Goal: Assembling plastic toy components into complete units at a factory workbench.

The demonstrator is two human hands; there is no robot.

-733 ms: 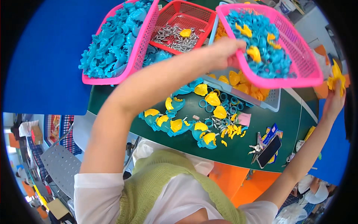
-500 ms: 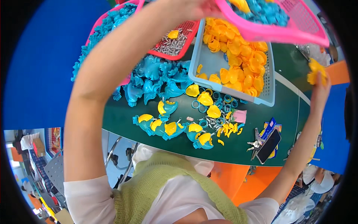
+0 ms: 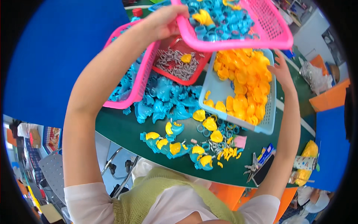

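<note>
My left hand (image 3: 164, 20) grips the near left corner of a pink mesh basket (image 3: 242, 39) and holds it tilted in the air above the table. The basket carries many blue rings and a few yellow pieces. My right hand (image 3: 280, 71) is open, with its fingers spread at the far right rim of a pale blue basket (image 3: 220, 93) heaped with yellow pieces. It holds nothing.
A red basket (image 3: 169, 72) of small metal parts and a second pink basket (image 3: 138, 80) of blue parts stand on the green table (image 3: 119, 130). Loose blue parts and blue-and-yellow assemblies (image 3: 179, 145) lie near the front. Scissors and a dark phone (image 3: 261, 166) lie at the right edge.
The pink basket has gone higher and further back over the pale blue basket. My right hand has dropped from the right, where it held something yellow, to the pale blue basket's rim.
</note>
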